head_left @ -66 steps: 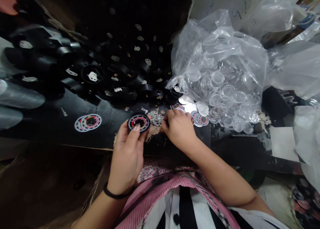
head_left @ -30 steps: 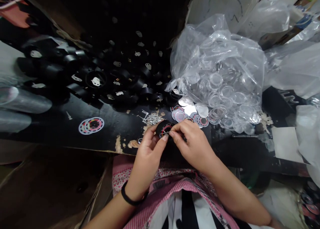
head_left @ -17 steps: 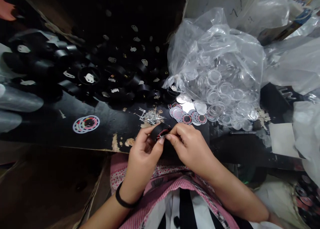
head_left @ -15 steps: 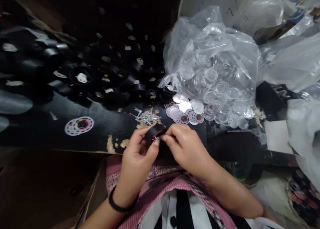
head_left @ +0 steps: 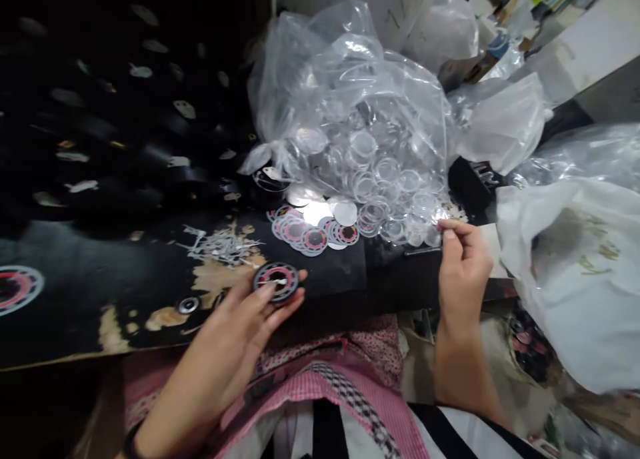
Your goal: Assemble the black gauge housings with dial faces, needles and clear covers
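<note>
My left hand (head_left: pixel 250 319) grips a round gauge (head_left: pixel 277 282) with a grey, pink and black dial facing up and a white pointer across its middle. The thumb lies on the dial's edge and the fingers wrap underneath. Off to the right, my right hand (head_left: pixel 463 265) is closed in a pinch at the near right edge of a heap of clear round plastic covers (head_left: pixel 390 192). What its fingertips hold, if anything, I cannot make out. Between the hands lie loose printed dial discs (head_left: pixel 314 239). A pile of small white pointers (head_left: pixel 220 245) rests beyond my left hand.
A large clear plastic bag (head_left: pixel 350 65) holds the covers. Dark cases with pale metal tabs (head_left: pixel 185 109) crowd the back left. A printed dial (head_left: pixel 17 289) lies at the left edge, a small ring-like part (head_left: pixel 189 305) near the front edge. White bags (head_left: pixel 575 279) stand right.
My right hand has left the gauge and moved right to the clear covers. The left hand has turned the gauge dial-up and keeps hold of it. The view has swung right.
</note>
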`<state>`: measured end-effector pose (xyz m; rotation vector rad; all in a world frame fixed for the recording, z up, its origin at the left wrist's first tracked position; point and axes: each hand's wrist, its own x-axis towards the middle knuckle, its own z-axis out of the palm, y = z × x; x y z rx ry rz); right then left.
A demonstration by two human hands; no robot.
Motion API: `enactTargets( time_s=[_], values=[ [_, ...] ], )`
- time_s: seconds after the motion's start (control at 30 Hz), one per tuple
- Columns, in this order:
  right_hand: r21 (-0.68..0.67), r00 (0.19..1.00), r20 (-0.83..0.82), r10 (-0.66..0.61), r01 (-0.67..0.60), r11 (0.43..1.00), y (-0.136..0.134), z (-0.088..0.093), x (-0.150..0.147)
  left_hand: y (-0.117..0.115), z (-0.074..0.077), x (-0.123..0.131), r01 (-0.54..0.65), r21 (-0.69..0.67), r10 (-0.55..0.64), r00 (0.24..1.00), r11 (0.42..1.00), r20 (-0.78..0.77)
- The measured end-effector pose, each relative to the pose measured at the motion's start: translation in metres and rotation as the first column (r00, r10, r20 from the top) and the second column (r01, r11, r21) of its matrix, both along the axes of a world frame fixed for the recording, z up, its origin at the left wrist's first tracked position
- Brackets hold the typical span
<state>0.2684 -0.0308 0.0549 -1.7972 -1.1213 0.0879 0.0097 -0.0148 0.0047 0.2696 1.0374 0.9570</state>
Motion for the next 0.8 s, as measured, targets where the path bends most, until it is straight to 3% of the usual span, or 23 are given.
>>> enactTargets(
  time_s=[0.07,0.13,0.23,0.3,0.4,0.53,0.67,0.73,0.8],
  values=[
    [0.008,0.977,-0.214,0.023,-0.022,1.0,0.005,-0.019,0.021,0.001,0.001,0.008,0.083,-0.1,-0.071,0.991,0.991,0.116],
    [0.072,0.918,-0.388,0.083,-0.06,0.996,0.012,-0.032,0.021,0.0,0.0,0.013,0.143,-0.186,-0.108,0.976,0.972,0.186],
    [0.232,0.804,-0.519,0.291,-0.195,0.953,0.017,-0.03,-0.015,0.0,-0.001,0.015,0.164,-0.199,-0.125,0.973,0.966,0.194],
    [0.319,0.668,-0.557,0.494,-0.377,0.87,0.018,-0.019,-0.048,-0.001,-0.001,0.015,0.158,-0.176,-0.126,0.976,0.972,0.18],
    [0.344,0.55,-0.451,0.703,-0.62,0.705,0.022,-0.005,-0.089,-0.002,-0.001,0.016,0.151,-0.124,-0.123,0.971,0.981,0.205],
    [0.174,0.5,-0.199,0.843,-0.829,0.532,0.034,-0.006,-0.111,-0.002,-0.005,0.016,0.143,-0.049,-0.127,0.963,0.989,0.238],
    [0.135,0.466,-0.182,0.866,-0.86,0.492,0.033,-0.004,-0.108,-0.003,-0.008,0.015,0.142,-0.037,-0.129,0.96,0.989,0.251],
    [0.171,0.48,-0.206,0.853,-0.841,0.514,0.022,0.0,-0.103,-0.004,-0.009,0.015,0.151,-0.039,-0.137,0.957,0.988,0.255],
    [0.125,0.51,-0.197,0.837,-0.834,0.537,0.01,0.001,-0.1,-0.005,-0.008,0.016,0.149,-0.049,-0.132,0.959,0.988,0.251]
  ],
)
